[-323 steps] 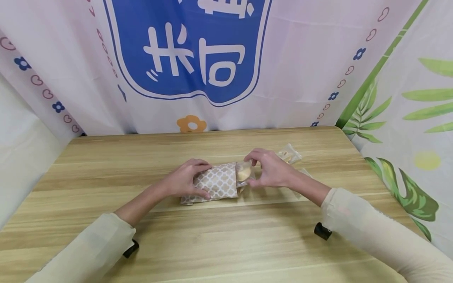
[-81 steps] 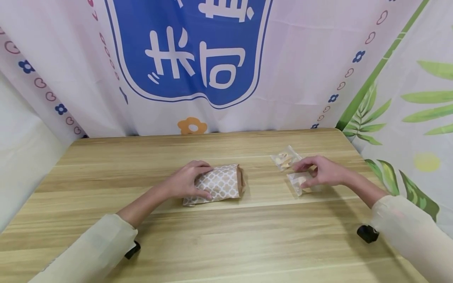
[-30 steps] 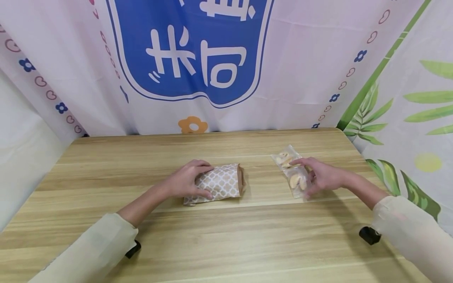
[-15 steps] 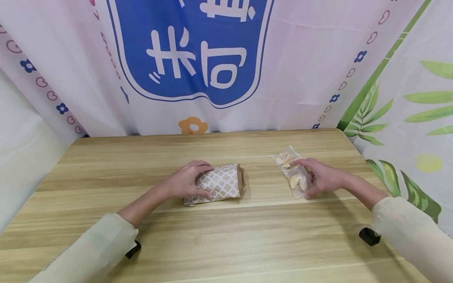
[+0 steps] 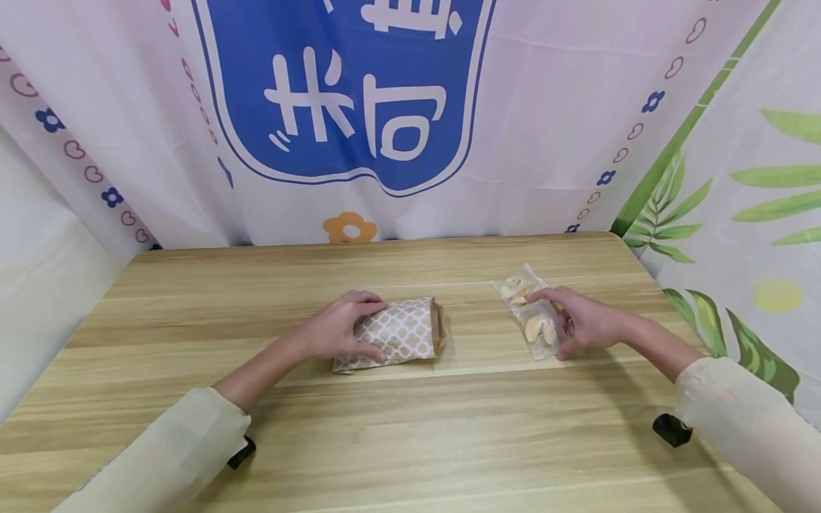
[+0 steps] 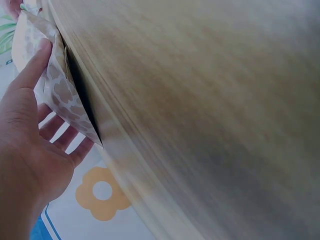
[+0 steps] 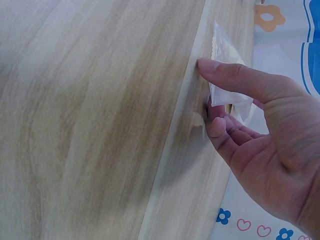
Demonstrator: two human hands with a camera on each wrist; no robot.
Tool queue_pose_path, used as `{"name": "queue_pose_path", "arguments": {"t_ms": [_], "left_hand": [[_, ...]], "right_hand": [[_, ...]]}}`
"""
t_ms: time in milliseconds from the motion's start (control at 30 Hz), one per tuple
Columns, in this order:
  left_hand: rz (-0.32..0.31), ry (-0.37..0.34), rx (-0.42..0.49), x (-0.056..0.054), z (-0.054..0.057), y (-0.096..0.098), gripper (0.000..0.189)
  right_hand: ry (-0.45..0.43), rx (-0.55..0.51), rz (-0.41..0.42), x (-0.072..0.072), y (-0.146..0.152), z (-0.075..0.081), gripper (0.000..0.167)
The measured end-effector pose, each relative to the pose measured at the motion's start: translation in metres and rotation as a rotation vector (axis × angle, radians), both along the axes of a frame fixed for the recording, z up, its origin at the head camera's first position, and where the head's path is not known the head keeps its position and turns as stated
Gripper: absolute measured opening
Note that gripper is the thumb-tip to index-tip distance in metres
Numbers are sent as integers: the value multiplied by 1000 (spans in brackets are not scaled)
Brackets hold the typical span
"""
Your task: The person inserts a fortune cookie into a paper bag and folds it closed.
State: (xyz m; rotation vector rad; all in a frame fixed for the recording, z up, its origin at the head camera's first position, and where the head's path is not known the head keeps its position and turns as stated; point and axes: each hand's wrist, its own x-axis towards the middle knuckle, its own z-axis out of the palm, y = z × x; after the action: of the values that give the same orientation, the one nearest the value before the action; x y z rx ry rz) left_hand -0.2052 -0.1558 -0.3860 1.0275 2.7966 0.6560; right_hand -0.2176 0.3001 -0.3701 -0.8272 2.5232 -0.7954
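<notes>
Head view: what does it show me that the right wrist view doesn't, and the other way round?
Only the head view shows the sleeves, the green leaves on the cloth, and the bag with its pattern and open mouth plain to see.

Only the right wrist view shows the palm side of the right hand, its lower fingers curled.

Both show that hand at a packet, the wooden table and the orange flower. Whether the second packet appears in the right wrist view, I can't tell.
</notes>
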Motion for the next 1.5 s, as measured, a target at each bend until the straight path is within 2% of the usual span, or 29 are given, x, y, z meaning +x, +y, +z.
{"name": "queue_pose_path", "arguments": {"t_ms": [233, 433, 633, 1100, 1500], "left_hand": [[9, -12, -5, 1, 0, 0, 91], [9, -14, 3, 0, -1, 1, 92], [11, -15, 7, 1, -1, 1, 92], [7, -3, 14, 0, -1, 1, 92], [9, -7, 9, 0, -1, 1, 92]], "right_hand": [[15, -29, 12, 1, -1, -2, 92], [73, -42, 21, 1, -2, -4, 89], [113, -86, 47, -1, -4, -6, 78], [97, -193, 11, 0, -18, -3, 71], [70, -205, -2, 1, -30, 0, 74]]}}
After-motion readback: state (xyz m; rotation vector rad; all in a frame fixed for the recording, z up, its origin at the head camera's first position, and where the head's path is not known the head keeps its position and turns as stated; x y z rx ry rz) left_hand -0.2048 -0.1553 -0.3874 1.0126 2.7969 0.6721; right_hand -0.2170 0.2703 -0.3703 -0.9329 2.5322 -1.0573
